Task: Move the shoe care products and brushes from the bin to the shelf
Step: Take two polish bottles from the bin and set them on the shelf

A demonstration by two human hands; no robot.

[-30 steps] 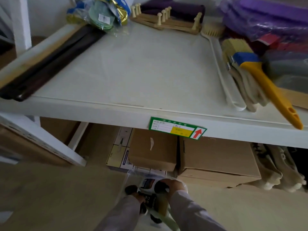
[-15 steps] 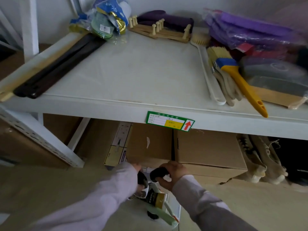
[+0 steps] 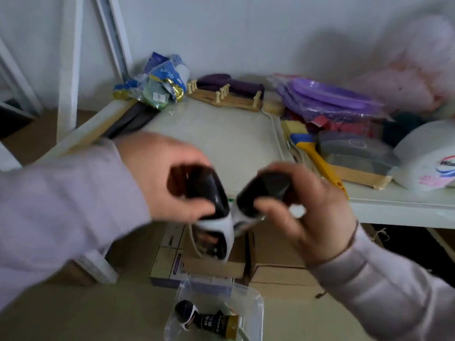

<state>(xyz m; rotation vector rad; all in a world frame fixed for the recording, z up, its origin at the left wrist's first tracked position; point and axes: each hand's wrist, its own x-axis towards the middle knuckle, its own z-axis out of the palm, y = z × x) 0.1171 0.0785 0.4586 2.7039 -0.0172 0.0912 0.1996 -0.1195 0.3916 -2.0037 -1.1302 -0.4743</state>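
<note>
My left hand [image 3: 160,178] grips a shoe polish bottle [image 3: 214,230] with a black cap and white body, held up in front of the white shelf [image 3: 234,143]. Beside it my right hand [image 3: 312,210] grips a second black-capped polish bottle [image 3: 261,193]; the two caps almost touch. Both are blurred by motion. Below on the floor stands the clear plastic bin [image 3: 253,301], holding another black-capped bottle [image 3: 186,313] and a black and gold tube [image 3: 219,324].
On the shelf lie a yellow-handled brush [image 3: 320,163], a white long-handled brush [image 3: 273,112], grey brushes [image 3: 354,146], purple plastic goods [image 3: 332,99], a wooden peg rack [image 3: 224,97], bagged items [image 3: 160,82] and dark strips [image 3: 133,119]. Cardboard boxes [image 3: 275,254] sit under the shelf.
Both hands have risen from the bin on the floor to shelf height, each carrying a polish bottle. The view has tilted up toward the shelf.
</note>
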